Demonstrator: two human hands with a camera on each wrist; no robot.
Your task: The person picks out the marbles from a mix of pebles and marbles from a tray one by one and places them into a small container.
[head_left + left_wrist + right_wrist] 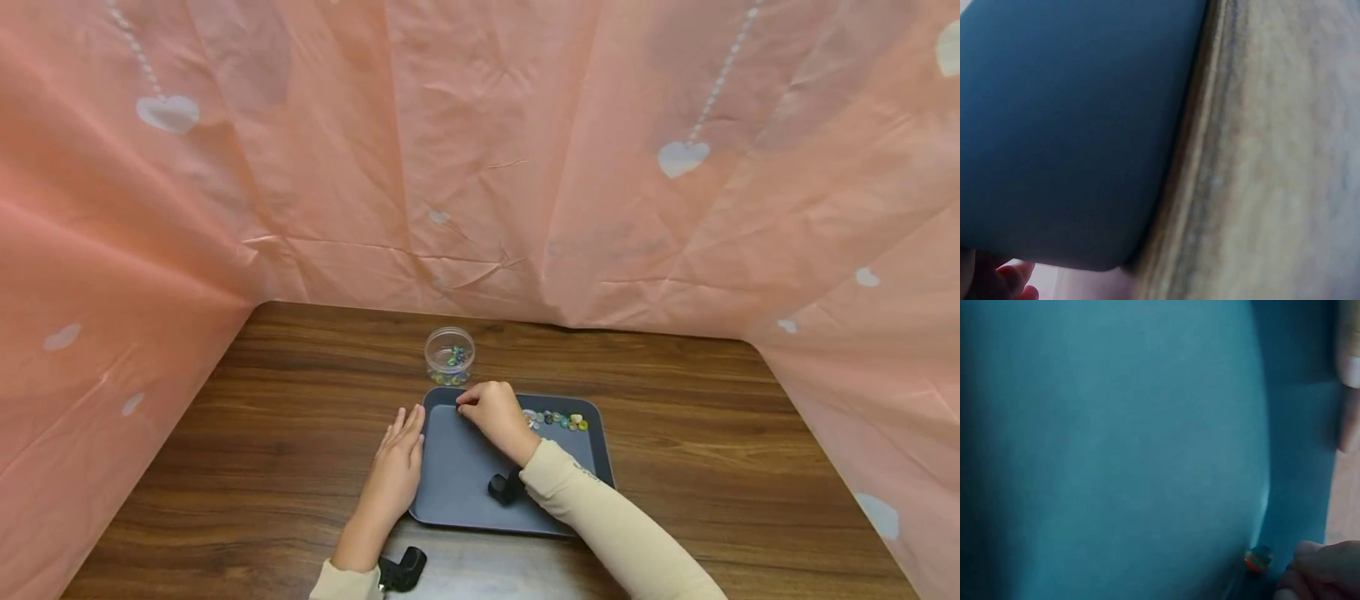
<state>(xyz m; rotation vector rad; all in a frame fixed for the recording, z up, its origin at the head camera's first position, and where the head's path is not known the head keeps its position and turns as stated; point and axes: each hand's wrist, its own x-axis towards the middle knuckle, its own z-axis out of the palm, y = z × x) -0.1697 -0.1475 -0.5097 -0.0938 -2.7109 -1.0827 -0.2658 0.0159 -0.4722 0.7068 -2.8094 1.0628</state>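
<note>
My left hand (397, 462) lies along the left edge of the dark grey tray (465, 475), fingers extended and touching its rim. Over the tray's far left corner reaches my right hand (495, 412), thumb and fingertips drawn together. In the right wrist view a small glass marble (1259, 558) with an orange patch sits in the tray's corner, a narrow gap from the right fingertips (1316, 559). Whether those fingers pinch anything is hidden. Several more marbles (564, 421) are gathered along the tray's far right side, partly behind the right hand.
Just beyond the tray's far left corner stands a clear round tub (450, 354) with several marbles inside. The wooden table (300, 400) meets a pink curtain (480, 167) at the back and sides. Black wrist cameras (405, 569) sit under both wrists.
</note>
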